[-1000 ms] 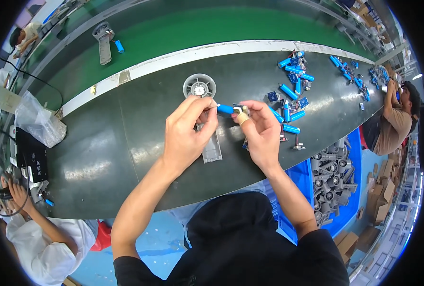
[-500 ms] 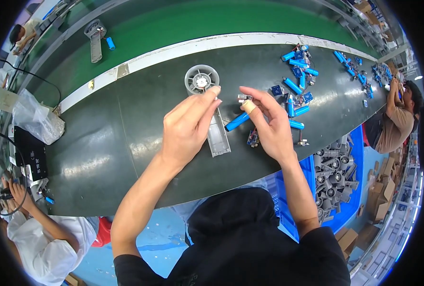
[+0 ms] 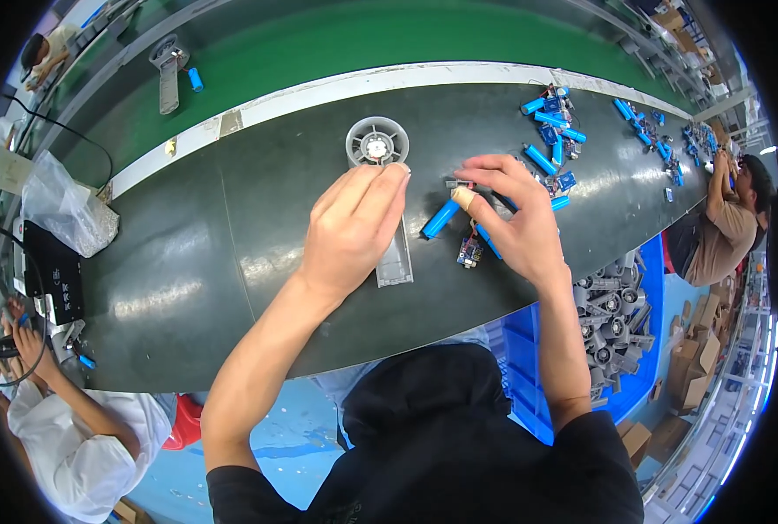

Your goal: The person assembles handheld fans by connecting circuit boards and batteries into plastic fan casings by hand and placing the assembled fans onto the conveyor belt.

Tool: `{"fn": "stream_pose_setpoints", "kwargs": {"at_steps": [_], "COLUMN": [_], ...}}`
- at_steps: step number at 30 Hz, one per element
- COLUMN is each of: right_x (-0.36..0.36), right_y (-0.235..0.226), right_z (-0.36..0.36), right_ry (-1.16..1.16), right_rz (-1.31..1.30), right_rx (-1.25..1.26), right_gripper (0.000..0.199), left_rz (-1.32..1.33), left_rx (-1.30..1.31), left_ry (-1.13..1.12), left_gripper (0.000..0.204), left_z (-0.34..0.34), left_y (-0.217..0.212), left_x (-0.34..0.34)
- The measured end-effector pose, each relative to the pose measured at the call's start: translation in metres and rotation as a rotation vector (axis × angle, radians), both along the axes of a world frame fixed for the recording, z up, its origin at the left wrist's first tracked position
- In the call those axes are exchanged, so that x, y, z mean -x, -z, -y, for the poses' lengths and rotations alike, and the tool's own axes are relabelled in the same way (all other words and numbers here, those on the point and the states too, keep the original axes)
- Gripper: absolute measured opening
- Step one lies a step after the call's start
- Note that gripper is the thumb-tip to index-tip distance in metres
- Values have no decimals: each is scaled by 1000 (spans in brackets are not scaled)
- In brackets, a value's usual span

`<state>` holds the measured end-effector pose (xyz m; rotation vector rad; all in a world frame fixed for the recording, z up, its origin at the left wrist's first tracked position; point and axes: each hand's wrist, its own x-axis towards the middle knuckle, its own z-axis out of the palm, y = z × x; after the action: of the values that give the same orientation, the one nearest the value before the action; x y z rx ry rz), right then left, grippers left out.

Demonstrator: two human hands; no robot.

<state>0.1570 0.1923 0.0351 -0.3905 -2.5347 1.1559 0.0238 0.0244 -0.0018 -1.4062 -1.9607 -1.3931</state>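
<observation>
A grey fan housing lies on the dark bench, its round ring at the far end and its open handle trough pointing toward me. My left hand is closed over the neck between ring and handle, hiding that part; its fingertips press together there. In my right hand, with tape on the thumb, a small silver part is pinched between thumb and forefinger. Just below it lie a blue cylindrical battery and a small circuit board. Another blue battery is partly hidden beneath my right hand.
Blue batteries with boards lie heaped at the right, with more further along. A blue bin of grey housings stands below the bench's right side. A clear bag and black box sit left. Co-workers are on both sides.
The fan housing has turned slightly under my left hand, its handle end swinging left. My left fingers have come down onto its neck. My right hand has moved a little right with the silver part.
</observation>
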Motion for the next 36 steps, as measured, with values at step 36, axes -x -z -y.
{"fn": "stream_pose_setpoints", "kwargs": {"at_steps": [36], "right_x": [30], "right_y": [-14], "right_z": [-21], "right_ry": [-359], "right_rz": [254], "right_rx": [-156], "right_gripper": [33], "left_rz": [-48], "left_rx": [55], "left_ry": [117], "left_gripper": [25], "left_z": [6], "left_y": [-5], "left_x": [5]}}
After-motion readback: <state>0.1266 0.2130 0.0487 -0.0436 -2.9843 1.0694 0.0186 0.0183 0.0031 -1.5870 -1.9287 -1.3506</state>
